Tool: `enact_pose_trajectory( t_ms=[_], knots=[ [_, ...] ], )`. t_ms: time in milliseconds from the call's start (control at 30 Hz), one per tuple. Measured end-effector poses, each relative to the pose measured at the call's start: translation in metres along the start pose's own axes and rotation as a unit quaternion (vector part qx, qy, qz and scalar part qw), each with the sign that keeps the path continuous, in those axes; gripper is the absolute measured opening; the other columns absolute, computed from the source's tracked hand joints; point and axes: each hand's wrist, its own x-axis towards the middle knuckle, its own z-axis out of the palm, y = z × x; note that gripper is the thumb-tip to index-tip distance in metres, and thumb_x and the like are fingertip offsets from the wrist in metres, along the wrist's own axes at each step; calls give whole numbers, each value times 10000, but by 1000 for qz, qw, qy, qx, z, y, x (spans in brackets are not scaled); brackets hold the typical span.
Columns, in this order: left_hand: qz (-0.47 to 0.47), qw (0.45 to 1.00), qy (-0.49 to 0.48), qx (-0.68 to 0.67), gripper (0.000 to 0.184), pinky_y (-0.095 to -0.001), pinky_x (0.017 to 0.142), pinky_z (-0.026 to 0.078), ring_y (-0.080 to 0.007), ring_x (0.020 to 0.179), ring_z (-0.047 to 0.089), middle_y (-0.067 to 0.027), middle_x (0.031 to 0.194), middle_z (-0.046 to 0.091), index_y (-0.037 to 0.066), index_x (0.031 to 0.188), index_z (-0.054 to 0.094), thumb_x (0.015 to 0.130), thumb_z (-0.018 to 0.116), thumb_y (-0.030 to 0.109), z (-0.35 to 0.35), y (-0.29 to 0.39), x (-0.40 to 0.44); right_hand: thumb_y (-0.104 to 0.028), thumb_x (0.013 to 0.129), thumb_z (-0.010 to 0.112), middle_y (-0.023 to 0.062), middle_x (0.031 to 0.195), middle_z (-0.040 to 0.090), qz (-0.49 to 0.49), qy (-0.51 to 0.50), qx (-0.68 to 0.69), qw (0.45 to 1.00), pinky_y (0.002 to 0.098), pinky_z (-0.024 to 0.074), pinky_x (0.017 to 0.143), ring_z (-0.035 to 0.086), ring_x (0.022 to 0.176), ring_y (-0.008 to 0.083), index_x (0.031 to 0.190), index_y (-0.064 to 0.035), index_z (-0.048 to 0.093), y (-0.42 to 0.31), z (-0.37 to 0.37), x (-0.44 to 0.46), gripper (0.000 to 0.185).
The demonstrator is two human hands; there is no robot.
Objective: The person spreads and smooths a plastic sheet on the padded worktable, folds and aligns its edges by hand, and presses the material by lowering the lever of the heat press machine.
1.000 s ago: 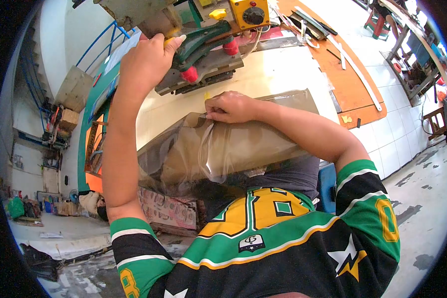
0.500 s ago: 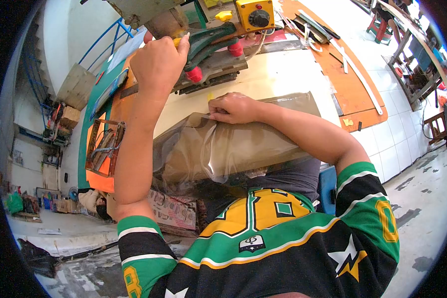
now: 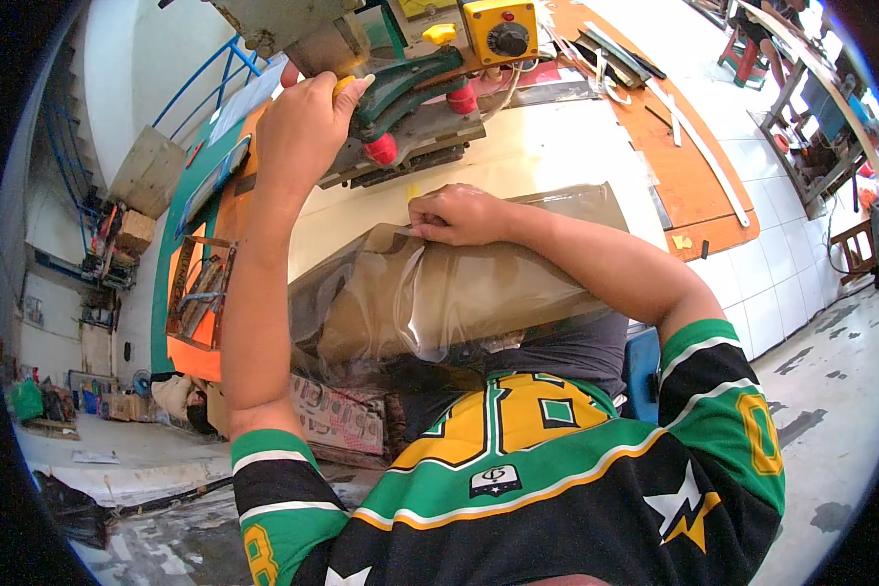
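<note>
My left hand (image 3: pixel 308 122) is closed around a yellow handle (image 3: pixel 343 85) at the end of the dark green arm of a machine (image 3: pixel 400 93). Its thumb points up along the handle. Red knobs sit on the metal bar below that arm. My right hand (image 3: pixel 459 213) is curled closed at the upper edge of a clear, brownish plastic sheet (image 3: pixel 498 283). The sheet is creased and drapes from the cream work surface (image 3: pixel 537 146) over my lap. The fingertips of my right hand are hidden.
A yellow control box (image 3: pixel 500 31) with a black dial is above the machine arm. Strips and scraps (image 3: pixel 620 59) lie on the orange board (image 3: pixel 698 166) at right. A rusty tray (image 3: pixel 203 293) with tools stands left of my left forearm.
My left hand has shifted slightly left, and the near end of the machine's arm and bar with it. My right hand and the sheet stay almost the same.
</note>
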Motion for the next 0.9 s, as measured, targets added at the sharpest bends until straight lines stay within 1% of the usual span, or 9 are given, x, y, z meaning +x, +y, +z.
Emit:
enact_pose_trajectory(
  t_ms=[333,433,500,533,600,633,700,833,900],
  knots=[
    [14,998,17,-51,574,-511,633,495,-454,724,645,-212,730,671,23,818,640,1040,551,545,4,-14,-2,-357,999,640,171,859,706,7,-4,6,1000,537,518,773,695,865,414,993,-79,615,-1,0,0,279],
    [21,993,11,-118,555,-466,613,474,-390,661,636,-186,716,669,8,795,652,1048,560,492,-2,-32,-11,-362,1003,635,175,858,705,-8,4,4,1000,539,518,769,695,865,415,990,-80,618,-1,-1,-1,283],
    [-50,974,4,-219,520,-401,631,464,-261,649,616,-159,701,643,-10,810,687,1049,560,434,-9,-51,-20,-369,1003,636,177,858,705,-11,8,5,1000,542,517,767,694,862,416,985,-79,620,0,0,-1,291],
    [-50,974,3,-219,520,-401,631,464,-261,649,616,-159,701,643,-10,810,687,1049,560,434,-9,-69,-21,-375,1004,637,180,857,704,-17,11,4,1000,544,516,764,693,859,417,981,-78,622,1,0,-1,299],
    [-103,952,21,-287,467,-358,676,475,-173,722,613,-127,743,652,-22,927,727,1053,555,393,-1,-111,-22,-380,1004,637,179,855,705,-15,12,4,1000,544,515,763,691,856,418,980,-77,622,2,1,-1,304],
    [-103,952,21,-287,467,-358,676,475,-173,722,613,-127,743,652,-22,927,727,1053,555,393,1,-121,-20,-384,1005,637,179,853,705,-14,13,4,1000,545,514,762,690,853,418,979,-77,622,2,1,0,308],
    [-103,966,129,-201,429,-340,719,487,-195,768,635,-123,810,686,-34,1026,721,1048,586,373,7,-135,-8,-385,1005,636,177,850,705,-2,1,5,1000,542,515,765,691,852,417,980,-78,623,-1,-1,1,308],
    [-117,967,97,-204,387,-351,728,495,-243,791,658,-121,887,728,-28,1111,699,1052,598,341,17,-155,30,-387,1010,630,173,839,705,-4,0,-6,1000,532,521,769,694,852,410,984,-83,623,0,-1,2,305],
    [-25,987,77,-136,319,-358,731,510,-274,811,675,-127,879,724,7,1118,695,1012,646,304,31,-159,55,-388,1008,631,172,839,705,1,-3,1,1000,533,521,772,696,854,409,982,-85,623,0,-1,2,305]
  ],
)
